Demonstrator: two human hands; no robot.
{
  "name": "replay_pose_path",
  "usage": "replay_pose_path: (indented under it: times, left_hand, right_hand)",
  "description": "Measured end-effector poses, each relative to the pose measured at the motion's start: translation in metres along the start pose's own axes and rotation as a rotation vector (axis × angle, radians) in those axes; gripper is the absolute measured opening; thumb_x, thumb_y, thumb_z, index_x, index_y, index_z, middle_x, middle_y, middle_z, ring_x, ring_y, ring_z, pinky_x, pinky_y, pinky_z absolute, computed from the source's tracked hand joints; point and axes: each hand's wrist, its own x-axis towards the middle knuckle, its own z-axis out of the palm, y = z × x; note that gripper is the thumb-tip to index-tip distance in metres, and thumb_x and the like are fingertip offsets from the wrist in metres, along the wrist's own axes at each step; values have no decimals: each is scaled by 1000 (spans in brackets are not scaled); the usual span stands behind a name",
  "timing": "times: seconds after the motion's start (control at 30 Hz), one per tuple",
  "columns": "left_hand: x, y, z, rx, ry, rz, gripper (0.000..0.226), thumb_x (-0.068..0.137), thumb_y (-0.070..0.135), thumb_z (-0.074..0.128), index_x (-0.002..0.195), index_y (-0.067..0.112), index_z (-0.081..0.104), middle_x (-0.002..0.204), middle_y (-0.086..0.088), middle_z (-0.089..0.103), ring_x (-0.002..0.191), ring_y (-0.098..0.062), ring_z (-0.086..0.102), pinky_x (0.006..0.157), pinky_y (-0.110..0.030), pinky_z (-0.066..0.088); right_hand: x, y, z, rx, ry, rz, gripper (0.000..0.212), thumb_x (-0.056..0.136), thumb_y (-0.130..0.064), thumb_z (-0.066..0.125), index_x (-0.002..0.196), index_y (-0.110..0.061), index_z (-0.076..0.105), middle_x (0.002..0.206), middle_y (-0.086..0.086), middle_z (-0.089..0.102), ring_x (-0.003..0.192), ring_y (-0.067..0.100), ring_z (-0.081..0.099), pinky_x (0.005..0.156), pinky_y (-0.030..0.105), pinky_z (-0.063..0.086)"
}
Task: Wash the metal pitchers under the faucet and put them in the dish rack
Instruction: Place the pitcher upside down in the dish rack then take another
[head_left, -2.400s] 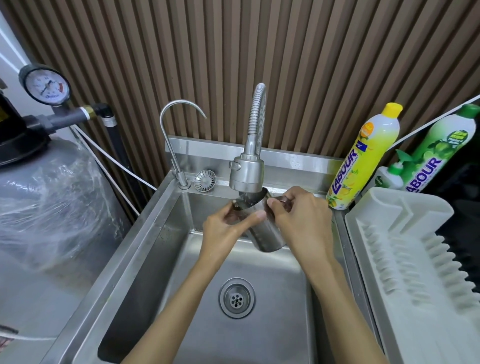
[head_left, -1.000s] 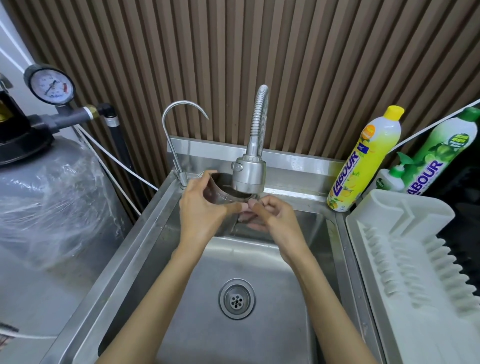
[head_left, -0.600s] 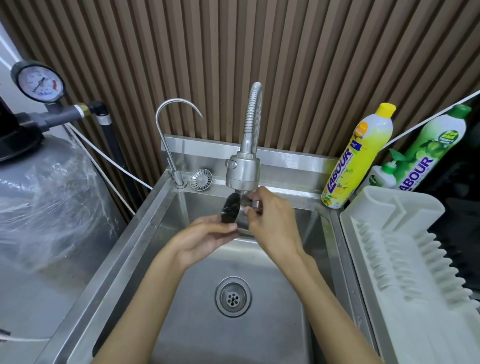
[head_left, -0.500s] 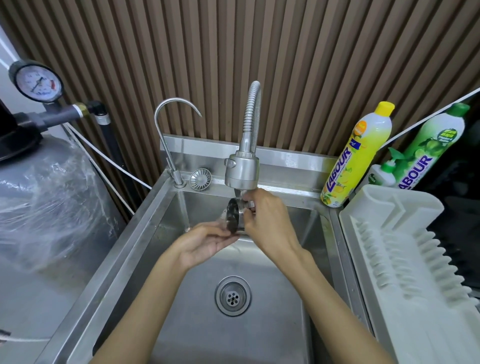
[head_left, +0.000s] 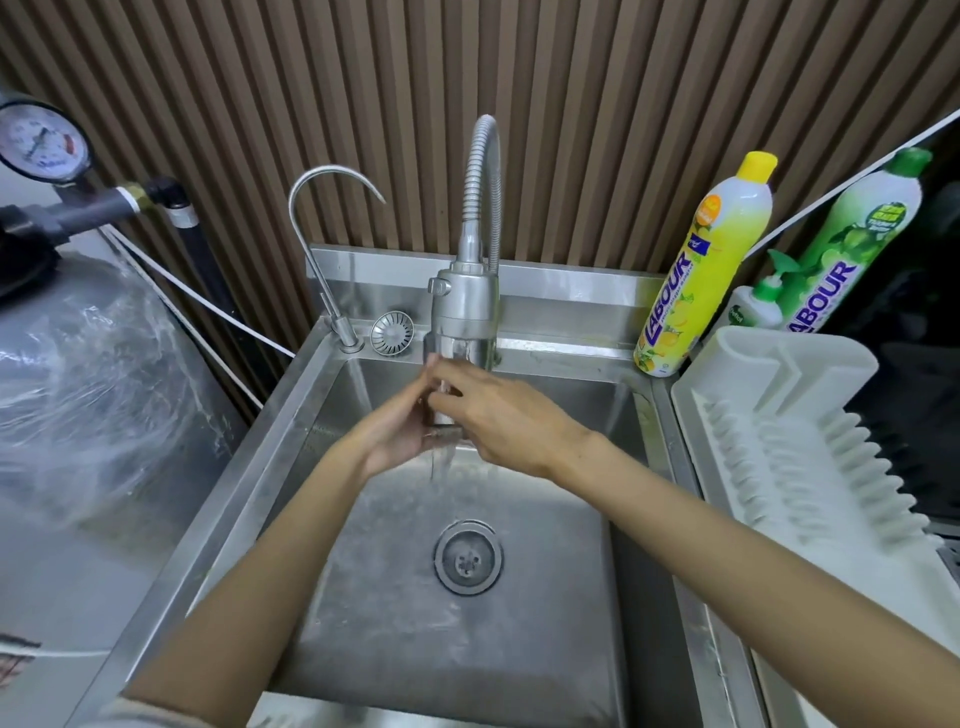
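Steel pitcher (head_left: 445, 420) sits just under the faucet (head_left: 465, 312), mostly hidden between both hands. The right hand (head_left: 498, 421) reaches over from three o'clock, fingers curled round it. The left hand (head_left: 397, 434) presses its nine o'clock side; whether those fingers wrap it is too blurred to tell. Water falls from it into the sink (head_left: 306, 415)

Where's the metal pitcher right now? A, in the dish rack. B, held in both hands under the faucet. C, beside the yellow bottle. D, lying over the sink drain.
B: the left hand and right hand hold the pitcher just below the faucet, water running off it.
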Motion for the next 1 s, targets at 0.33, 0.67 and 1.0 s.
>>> replay_pose_path:
  times: [0.33, 0.67, 1.0]
  left_hand:
    - [-15, -5, 26, 281, 219, 224, 34, 78, 2, 68, 107, 14, 55, 93, -2, 67, 86, -19, 64, 85, -37, 52]
    - [-6, -10, 144, 453, -94, 323, 86, 73, -3, 72, 145, 21, 32, 140, 2, 50, 125, -17, 50, 107, -38, 40]
    - [50, -56, 296, 515, -284, 331, 56, 89, -13, 43, 140, 11, 38, 148, -6, 39, 133, -20, 41, 99, -24, 36]
  right_hand:
    - [-20, 2, 2, 848, 210, 532, 79, 75, -11, 67, 141, -18, 25, 148, 7, 27, 130, 16, 35, 109, 27, 31]
    - [-102, 63, -55, 837, 344, 1082, 74, 61, -37, 83, 122, -13, 49, 109, -1, 58, 98, 15, 55, 76, 24, 42]
    - [-253, 150, -83, 311, 215, 1253, 74, 61, -33, 80, 123, -13, 45, 111, 8, 49, 102, 25, 48, 81, 29, 42]
